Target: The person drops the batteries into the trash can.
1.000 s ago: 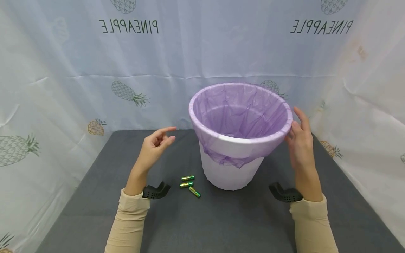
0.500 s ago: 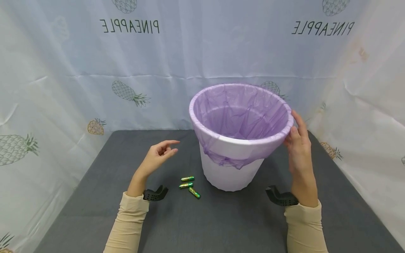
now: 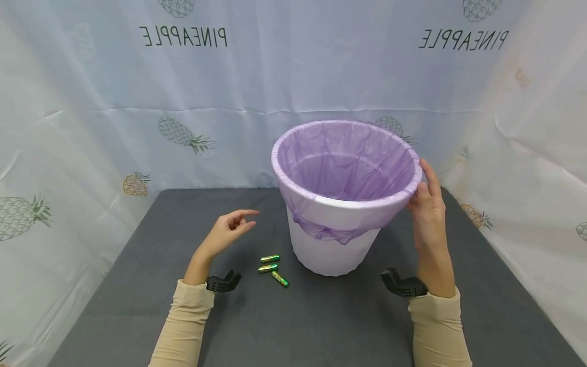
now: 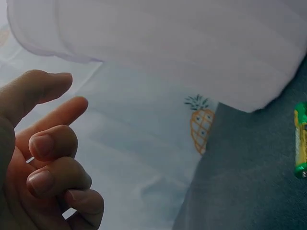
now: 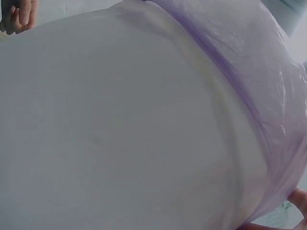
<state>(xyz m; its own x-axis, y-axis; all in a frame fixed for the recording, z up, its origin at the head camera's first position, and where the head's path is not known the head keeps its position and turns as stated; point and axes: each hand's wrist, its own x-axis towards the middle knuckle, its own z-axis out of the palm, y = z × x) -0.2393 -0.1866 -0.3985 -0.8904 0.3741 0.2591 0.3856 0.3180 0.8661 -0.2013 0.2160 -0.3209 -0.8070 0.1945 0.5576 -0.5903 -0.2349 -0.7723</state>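
A white trash bin [image 3: 327, 255] stands on the dark tabletop, lined with a purple plastic bag [image 3: 348, 163] folded over its rim. At the bin's right side, my right hand [image 3: 428, 216] touches the bag-covered rim; part of it shows at the lower right corner of the right wrist view. My left hand [image 3: 224, 232] hovers left of the bin with nothing in it. Its index finger [image 4: 64, 112] points out while the other fingers curl loosely. Three green-and-gold batteries [image 3: 268, 267] lie between the left hand and the bin; one battery [image 4: 301, 141] appears at the left wrist view's edge.
A dark cloth [image 3: 321, 326] covers the table. Pale curtains [image 3: 238, 76] printed with pineapples hang at the back and on both sides. Each wrist carries a black camera mount, such as the left mount [image 3: 223, 282].
My right hand has shifted slightly left and closed in on the bin's rim. The left hand has lowered a little toward the table. Bin and batteries stay put.
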